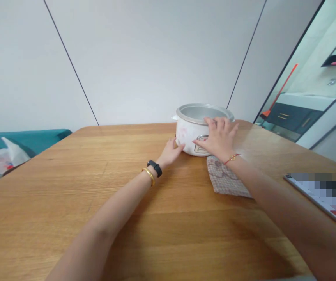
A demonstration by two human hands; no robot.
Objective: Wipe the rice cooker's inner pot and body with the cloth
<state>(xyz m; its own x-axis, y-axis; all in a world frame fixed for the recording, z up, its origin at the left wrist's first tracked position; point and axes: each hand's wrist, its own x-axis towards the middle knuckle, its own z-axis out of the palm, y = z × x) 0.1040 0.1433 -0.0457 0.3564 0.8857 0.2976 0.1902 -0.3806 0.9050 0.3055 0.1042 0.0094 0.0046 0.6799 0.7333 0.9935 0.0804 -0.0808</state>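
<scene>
A white rice cooker (187,132) with a faint pink flower print and a framed front panel stands at the far side of the wooden table. No lid covers it, and its grey inside wall shows. My left hand (170,153) holds the cooker's lower left side, thumb at the front; some fingertips are hidden. Across the front right of the cooker lies my right hand (221,138), its fingers spread near the rim and its thumb by the panel. Below my right wrist is a folded checked cloth (225,177), partly hidden by the forearm.
On the right of the table (98,187) lies a flat device or sheet (311,195), its face blurred. A pale panelled wall (156,58) rises behind. At the left are a teal seat (48,138) and a white plastic bag (8,158). An orange broom (282,91) leans beyond the doorway.
</scene>
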